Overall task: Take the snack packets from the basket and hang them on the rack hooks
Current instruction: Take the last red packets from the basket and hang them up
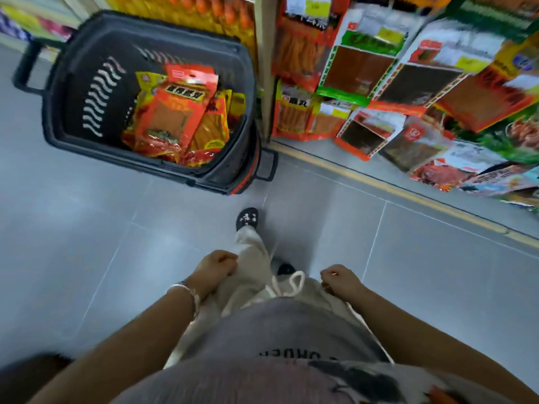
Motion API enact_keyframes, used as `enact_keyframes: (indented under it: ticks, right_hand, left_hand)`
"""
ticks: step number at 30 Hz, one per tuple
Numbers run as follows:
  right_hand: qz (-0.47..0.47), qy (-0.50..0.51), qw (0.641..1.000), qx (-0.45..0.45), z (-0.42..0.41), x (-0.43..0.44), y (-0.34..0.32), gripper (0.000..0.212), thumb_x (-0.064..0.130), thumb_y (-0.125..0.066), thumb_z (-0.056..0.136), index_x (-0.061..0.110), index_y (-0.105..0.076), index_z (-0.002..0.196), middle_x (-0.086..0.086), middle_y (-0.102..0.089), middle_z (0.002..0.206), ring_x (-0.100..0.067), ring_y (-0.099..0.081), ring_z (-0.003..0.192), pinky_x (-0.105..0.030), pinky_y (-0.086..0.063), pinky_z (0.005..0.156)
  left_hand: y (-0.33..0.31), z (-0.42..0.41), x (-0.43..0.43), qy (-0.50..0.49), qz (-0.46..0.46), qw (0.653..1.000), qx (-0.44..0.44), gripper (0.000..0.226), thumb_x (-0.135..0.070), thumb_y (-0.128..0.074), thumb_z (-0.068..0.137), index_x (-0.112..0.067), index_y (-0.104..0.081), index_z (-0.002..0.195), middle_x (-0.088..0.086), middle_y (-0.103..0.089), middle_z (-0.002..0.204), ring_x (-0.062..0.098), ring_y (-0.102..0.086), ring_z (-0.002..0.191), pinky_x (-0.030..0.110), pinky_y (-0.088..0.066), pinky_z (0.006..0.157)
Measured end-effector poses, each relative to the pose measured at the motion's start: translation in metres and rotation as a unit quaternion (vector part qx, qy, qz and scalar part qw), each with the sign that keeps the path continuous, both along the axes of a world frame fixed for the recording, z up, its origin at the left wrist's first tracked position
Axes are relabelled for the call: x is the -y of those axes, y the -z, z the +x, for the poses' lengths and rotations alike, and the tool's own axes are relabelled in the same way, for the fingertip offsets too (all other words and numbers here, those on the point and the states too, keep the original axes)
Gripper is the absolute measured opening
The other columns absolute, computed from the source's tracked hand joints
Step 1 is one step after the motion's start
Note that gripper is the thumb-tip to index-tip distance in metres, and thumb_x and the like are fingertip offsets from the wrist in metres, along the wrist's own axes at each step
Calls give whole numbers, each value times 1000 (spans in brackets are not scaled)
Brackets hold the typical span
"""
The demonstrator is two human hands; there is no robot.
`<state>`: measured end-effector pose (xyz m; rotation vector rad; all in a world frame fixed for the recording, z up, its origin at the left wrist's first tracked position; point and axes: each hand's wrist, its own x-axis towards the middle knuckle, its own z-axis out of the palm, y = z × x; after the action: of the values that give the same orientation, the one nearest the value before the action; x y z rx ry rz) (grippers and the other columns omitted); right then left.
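Observation:
A black shopping basket (73,106) stands on the floor at the upper left. Several red, orange and yellow snack packets (178,112) lie piled inside it. The rack (408,83) at the upper right is hung with many similar packets. My left hand (214,268) and my right hand (339,278) hang low beside my hips, far below the basket. Both have their fingers curled closed with nothing in them.
A beige upright post (267,68) stands between the basket and the rack. A yellow strip (379,185) runs along the rack's base. Grey floor tiles (87,243) spread around my feet. More shelved goods show blurred at the far upper left.

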<state>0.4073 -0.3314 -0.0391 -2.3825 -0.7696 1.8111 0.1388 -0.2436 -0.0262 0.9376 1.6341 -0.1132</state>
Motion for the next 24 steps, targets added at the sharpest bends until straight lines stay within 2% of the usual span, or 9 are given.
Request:
enact_keyframes:
  ticks: [2, 4, 7, 10, 13, 15, 17, 20, 24]
  right_hand:
    - [1, -34, 999, -10, -11, -31, -4, 14, 13, -49, 92, 2, -55, 84, -20, -57, 85, -27, -55, 72, -32, -45, 63]
    - [32, -71, 997, -1, -25, -68, -6, 21, 13, -50, 92, -7, -56, 95, -26, -60, 97, -34, -58, 83, -37, -48, 75]
    - [97, -75, 992, -13, -56, -134, -19, 12, 14, -51, 93, 7, -58, 98, -12, -63, 103, -28, -60, 96, -30, -45, 77]
    - [163, -48, 985, -37, -97, -200, -37, 7, 12, -51, 94, 17, -56, 96, -2, -61, 90, -18, -59, 85, -19, -42, 67]
    - [213, -6, 975, -58, -140, -262, -54, 11, 9, -50, 94, 17, -56, 100, 2, -60, 80, -8, -56, 68, -9, -42, 57]
    - [217, 13, 973, -76, -167, -301, -55, 12, 11, -50, 94, 20, -56, 101, 2, -63, 82, -8, -58, 68, -16, -46, 60]
    - [207, 48, 973, -92, -190, -336, -50, 12, 15, -53, 93, 24, -56, 101, 1, -65, 87, -10, -62, 73, -21, -49, 66]
    - [177, 105, 975, -89, -216, -377, -29, 18, 22, -57, 91, 22, -56, 108, 2, -64, 93, -12, -63, 82, -26, -52, 77]
    - [126, 142, 981, -40, -232, -409, 10, 10, 26, -60, 88, 20, -59, 97, 2, -58, 79, -12, -59, 77, -37, -53, 79]
  left_hand:
    - [-1, -13, -12, -48, -1, 999, 23, 15, -9, -51, 94, -12, -63, 103, 1, -63, 87, 13, -59, 75, 13, -46, 58]
    - [0, -25, -32, -72, -9, 997, 35, 15, -9, -49, 95, -15, -62, 93, 3, -61, 86, 13, -55, 72, 17, -44, 59]
    - [-4, -47, -78, -45, -2, 997, 57, 14, -8, -48, 94, -9, -59, 86, 12, -57, 88, 18, -52, 75, 25, -39, 61]
    - [-21, -74, -139, -9, 44, 995, 90, 16, -12, -49, 95, -6, -63, 99, 14, -63, 97, 20, -57, 84, 21, -42, 63]
    - [-43, -105, -205, -12, 59, 989, 135, 11, -13, -49, 96, -12, -60, 99, 11, -61, 96, 17, -59, 78, 15, -48, 57]
    - [-52, -127, -247, -5, 60, 987, 151, 11, -15, -49, 97, -17, -60, 99, 7, -63, 99, 14, -61, 82, 15, -50, 60]
    - [-53, -148, -286, -9, 72, 986, 149, 9, -22, -52, 96, -24, -61, 96, 1, -65, 105, 14, -63, 92, 24, -51, 75]
    - [-37, -176, -337, -25, 82, 990, 117, 21, -25, -55, 94, -18, -60, 113, 3, -64, 113, 18, -62, 102, 36, -48, 93]
    - [-7, -201, -371, -77, 74, 991, 80, 19, -25, -52, 95, -16, -58, 111, 6, -66, 109, 18, -63, 99, 32, -47, 85]
